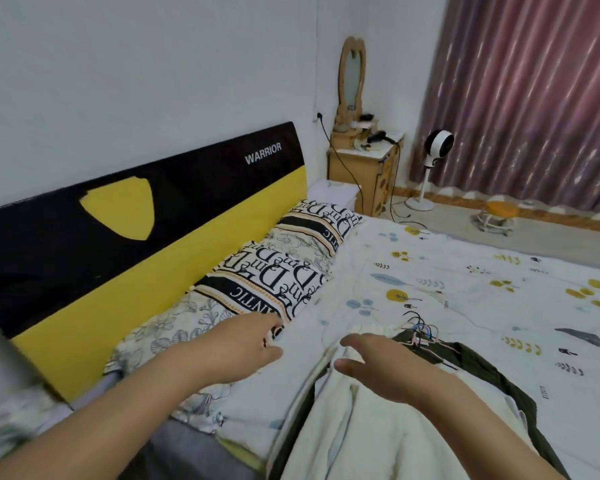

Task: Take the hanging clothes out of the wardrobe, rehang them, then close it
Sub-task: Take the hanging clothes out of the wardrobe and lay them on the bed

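A pile of clothes lies on the bed: a cream-white garment [368, 431] on top of a dark olive one [478, 368]. Several hanger hooks [421, 329] stick out at the pile's far end. My right hand [378, 362] hovers over the cream garment with fingers spread and holds nothing. Over the sheet beside the pillows, my left hand [246, 344] is open too, fingers relaxed. The wardrobe is out of view.
The bed [465, 271] has a white patterned sheet, with printed pillows [284, 268] along a black and yellow headboard [146, 216]. Beyond stand a wooden dresser [364, 161] with a mirror, a white fan [433, 157], a small orange stool [499, 216] and pink curtains [534, 98].
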The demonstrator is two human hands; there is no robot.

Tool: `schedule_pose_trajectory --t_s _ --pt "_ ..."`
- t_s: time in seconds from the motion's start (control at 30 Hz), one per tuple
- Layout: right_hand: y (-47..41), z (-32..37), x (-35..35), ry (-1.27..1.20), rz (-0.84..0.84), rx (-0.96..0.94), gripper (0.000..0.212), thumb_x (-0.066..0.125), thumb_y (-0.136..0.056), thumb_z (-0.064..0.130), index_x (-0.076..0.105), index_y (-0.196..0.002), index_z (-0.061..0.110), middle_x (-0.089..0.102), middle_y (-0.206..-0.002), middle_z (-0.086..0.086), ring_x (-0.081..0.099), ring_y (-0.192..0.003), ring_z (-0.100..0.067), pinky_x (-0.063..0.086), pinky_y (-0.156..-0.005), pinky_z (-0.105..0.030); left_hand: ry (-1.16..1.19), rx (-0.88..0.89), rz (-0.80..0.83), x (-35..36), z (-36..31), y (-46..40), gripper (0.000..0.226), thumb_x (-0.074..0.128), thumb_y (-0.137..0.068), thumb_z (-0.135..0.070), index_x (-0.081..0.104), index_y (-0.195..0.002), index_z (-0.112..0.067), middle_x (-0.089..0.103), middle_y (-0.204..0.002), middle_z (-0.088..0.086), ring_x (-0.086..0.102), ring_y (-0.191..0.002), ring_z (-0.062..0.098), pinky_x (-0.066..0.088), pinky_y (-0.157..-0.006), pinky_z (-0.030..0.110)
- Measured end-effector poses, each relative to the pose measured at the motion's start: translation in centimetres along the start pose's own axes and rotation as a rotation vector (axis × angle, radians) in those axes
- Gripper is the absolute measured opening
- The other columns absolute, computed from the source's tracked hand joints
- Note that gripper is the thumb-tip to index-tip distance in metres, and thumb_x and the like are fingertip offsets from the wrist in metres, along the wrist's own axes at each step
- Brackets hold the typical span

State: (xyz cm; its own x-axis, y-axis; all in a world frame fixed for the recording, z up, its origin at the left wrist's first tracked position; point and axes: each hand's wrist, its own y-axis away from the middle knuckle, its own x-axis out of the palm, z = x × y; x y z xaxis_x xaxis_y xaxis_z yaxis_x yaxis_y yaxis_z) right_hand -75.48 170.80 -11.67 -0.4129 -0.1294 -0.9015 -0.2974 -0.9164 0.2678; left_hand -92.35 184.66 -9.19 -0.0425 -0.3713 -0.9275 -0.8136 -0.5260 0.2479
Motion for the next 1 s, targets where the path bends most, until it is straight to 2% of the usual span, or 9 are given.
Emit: schedule_pose_trajectory --t_s 0.2,0.37,0.53,0.67,0.83,1.0 --pt "1.6 7.7 -2.2 0.175 0.030 -0.232 0.056 0.048 -0.094 0.043 0.032 -0.143 0.020 0.041 -0.144 -0.004 0.040 -0.130 -0.022 0.035 -0.104 -0.034 -0.050 -0.144 -0.092 -3.1 1.9 9.1 0.054 0.043 -0.095 -0.043 0.026 -0.144 -0.026 0.033 -0.148 -0.004 0.036 -0.133 0.013 0.030 -0.107 0.025" --pt "3.1 12.0 -2.6 0.265 0.059 -0.454 0.065 0.056 -0.091 0.041 0.027 -0.146 0.022 0.037 -0.146 -0.002 0.038 -0.132 -0.021 0.035 -0.106 -0.034 -0.052 -0.343 -0.184 -3.5 1.5 16.0 0.055 0.043 -0.095 -0.044 0.025 -0.144 -0.027 0.034 -0.147 -0.005 0.038 -0.130 0.015 0.031 -0.103 0.026" --pt "5.2 16.0 -1.6 0.317 0.091 -0.656 0.070 0.057 -0.089 0.041 0.022 -0.147 0.023 0.033 -0.149 -0.002 0.035 -0.134 -0.023 0.034 -0.109 -0.037 -0.014 -0.532 -0.249 -1.8 0.5 22.8 0.054 0.046 -0.094 -0.041 0.028 -0.143 -0.027 0.040 -0.143 -0.002 0.044 -0.124 0.016 0.035 -0.101 0.026" --pt "7.5 19.7 0.1 0.336 0.097 -0.829 0.072 0.059 -0.089 0.038 0.020 -0.147 0.024 0.028 -0.151 -0.002 0.032 -0.135 -0.024 0.031 -0.109 -0.036 0.077 -0.716 -0.287 0.4 -0.4 28.9 0.054 0.049 -0.093 -0.041 0.030 -0.142 -0.029 0.038 -0.145 -0.004 0.041 -0.128 0.015 0.033 -0.107 0.030" --pt "11.1 25.7 3.3 0.377 0.112 -1.052 0.066 0.057 -0.089 0.038 0.025 -0.145 0.024 0.035 -0.144 -0.004 0.038 -0.129 -0.025 0.036 -0.104 -0.036 0.125 -0.916 -0.332 2.6 -1.8 37.3 0.052 0.048 -0.093 -0.039 0.031 -0.141 -0.027 0.038 -0.145 -0.005 0.041 -0.129 0.014 0.033 -0.103 0.021" --pt "16.5 32.3 6.5 0.348 0.092 -1.281 0.060 0.054 -0.092 0.033 0.026 -0.145 0.023 0.033 -0.146 -0.002 0.034 -0.131 -0.024 0.033 -0.106 -0.033 0.178 -1.127 -0.354 5.0 -2.4 46.0 0.056 0.045 -0.095 -0.042 0.024 -0.144 -0.027 0.033 -0.146 -0.004 0.038 -0.130 0.012 0.031 -0.107 0.024"
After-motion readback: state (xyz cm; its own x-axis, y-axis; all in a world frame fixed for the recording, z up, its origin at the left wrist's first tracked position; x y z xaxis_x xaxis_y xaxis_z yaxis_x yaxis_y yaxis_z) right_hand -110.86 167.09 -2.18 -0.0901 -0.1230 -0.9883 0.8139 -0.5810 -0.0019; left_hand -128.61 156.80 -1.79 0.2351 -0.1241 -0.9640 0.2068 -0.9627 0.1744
